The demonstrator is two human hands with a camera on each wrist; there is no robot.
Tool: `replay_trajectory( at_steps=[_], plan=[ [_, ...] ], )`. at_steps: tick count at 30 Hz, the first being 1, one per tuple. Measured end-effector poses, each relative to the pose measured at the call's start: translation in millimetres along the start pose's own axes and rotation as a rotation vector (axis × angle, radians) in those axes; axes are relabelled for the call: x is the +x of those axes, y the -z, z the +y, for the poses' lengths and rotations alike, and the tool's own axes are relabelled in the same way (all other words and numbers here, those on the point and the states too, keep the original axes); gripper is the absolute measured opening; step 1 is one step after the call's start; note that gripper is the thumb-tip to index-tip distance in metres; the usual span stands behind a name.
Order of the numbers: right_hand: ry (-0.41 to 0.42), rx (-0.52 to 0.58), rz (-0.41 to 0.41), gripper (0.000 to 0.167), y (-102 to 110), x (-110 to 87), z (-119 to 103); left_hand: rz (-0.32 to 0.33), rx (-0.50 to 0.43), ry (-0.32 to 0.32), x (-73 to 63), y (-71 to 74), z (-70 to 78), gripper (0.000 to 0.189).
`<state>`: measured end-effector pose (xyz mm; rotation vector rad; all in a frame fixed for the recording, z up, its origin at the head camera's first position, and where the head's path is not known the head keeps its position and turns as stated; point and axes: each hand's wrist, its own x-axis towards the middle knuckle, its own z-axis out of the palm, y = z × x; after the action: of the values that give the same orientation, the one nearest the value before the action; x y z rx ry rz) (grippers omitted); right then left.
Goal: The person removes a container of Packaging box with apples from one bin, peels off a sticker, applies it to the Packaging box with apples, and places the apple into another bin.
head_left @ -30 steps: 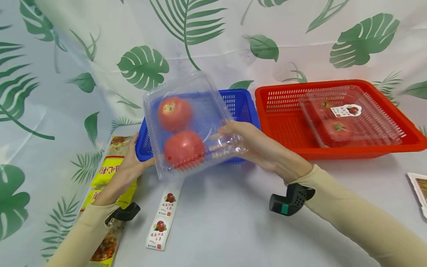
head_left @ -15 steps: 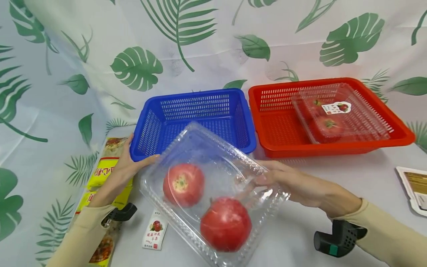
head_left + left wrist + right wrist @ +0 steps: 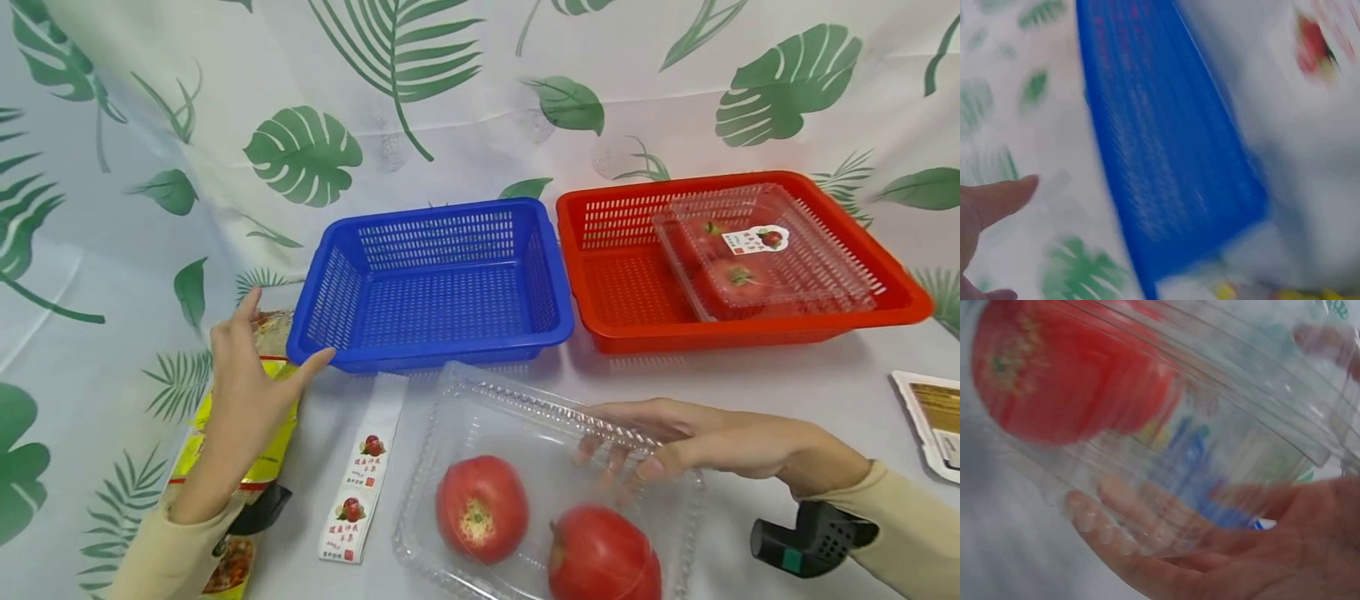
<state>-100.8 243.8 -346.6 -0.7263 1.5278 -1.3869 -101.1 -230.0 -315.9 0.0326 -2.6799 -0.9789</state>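
My right hand [image 3: 697,437] grips the edge of a clear plastic clamshell box [image 3: 525,433] low in the head view, thumb on top. Inside lie a tomato [image 3: 483,508] on the left and another tomato [image 3: 603,554] on the right. The right wrist view shows that hand's fingers [image 3: 1129,506] through the clear plastic. Just left of the blue basket [image 3: 442,304], my left hand [image 3: 251,392] holds nothing, its thumb and fingers spread apart. A gap separates its fingertip from the basket [image 3: 1160,156] in the blurred left wrist view.
A red basket [image 3: 622,287] at right holds another clear box [image 3: 810,267] of tomatoes with a label [image 3: 757,240]. A strip of stickers [image 3: 360,483] lies front of the blue basket. Yellow food packets [image 3: 270,450] lie under the left arm; a white-edged packet [image 3: 933,425] sits far right.
The right hand has brought the tomato box from over the blue basket down toward me and to the right. My left hand has let go of the blue basket and drawn left.
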Motion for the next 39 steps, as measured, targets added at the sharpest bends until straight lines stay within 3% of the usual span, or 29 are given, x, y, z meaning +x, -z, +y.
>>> replay_trajectory(
  at_steps=[2,3,5,8,10,12,14,16,20,27,32,39],
  plan=[
    [0.003,-0.012,-0.050,0.065,3.4,-1.2,0.5,-0.026,-0.051,-0.097,-12.1,-1.9,17.5,0.094],
    [0.006,-0.018,-0.075,0.066,4.4,-0.9,-0.4,-0.093,-0.107,-0.133,-17.7,-2.9,25.3,0.087],
    [0.008,-0.025,-0.116,0.069,4.8,1.0,-5.1,-0.310,-0.237,-0.150,-28.4,-4.7,39.6,0.076],
    [0.000,-0.037,-0.150,0.074,2.0,5.6,-16.1,-0.692,-0.415,-0.089,-41.4,-9.7,52.2,0.071],
    [0.008,-0.043,-0.158,0.077,-0.6,7.9,-22.4,-0.905,-0.514,-0.043,-47.9,-15.3,55.2,0.076],
    [0.015,-0.046,-0.160,0.079,-2.6,9.4,-25.8,-1.050,-0.600,-0.011,-52.5,-22.6,55.9,0.082],
    [0.024,-0.047,-0.159,0.078,-3.2,10.2,-25.8,-1.129,-0.654,0.011,-55.6,-29.0,55.5,0.084],
    [0.023,-0.040,-0.143,0.076,-1.7,9.7,-22.9,-1.144,-0.670,0.036,-56.7,-34.7,54.9,0.080],
    [0.039,-0.011,-0.044,0.066,7.4,8.9,-11.7,-1.073,-0.687,0.065,-54.9,-46.4,51.8,0.072],
    [0.051,0.100,0.171,0.052,26.5,4.7,8.2,-1.009,-0.774,0.224,-51.7,-67.3,43.6,0.068],
    [-0.005,0.118,0.289,0.059,25.3,-3.0,24.6,-0.982,-0.785,0.273,-45.5,-75.9,38.5,0.071],
    [-0.102,0.121,0.417,0.073,13.8,2.3,31.9,-0.975,-0.786,0.317,-40.4,-86.1,30.9,0.070]
  ],
)
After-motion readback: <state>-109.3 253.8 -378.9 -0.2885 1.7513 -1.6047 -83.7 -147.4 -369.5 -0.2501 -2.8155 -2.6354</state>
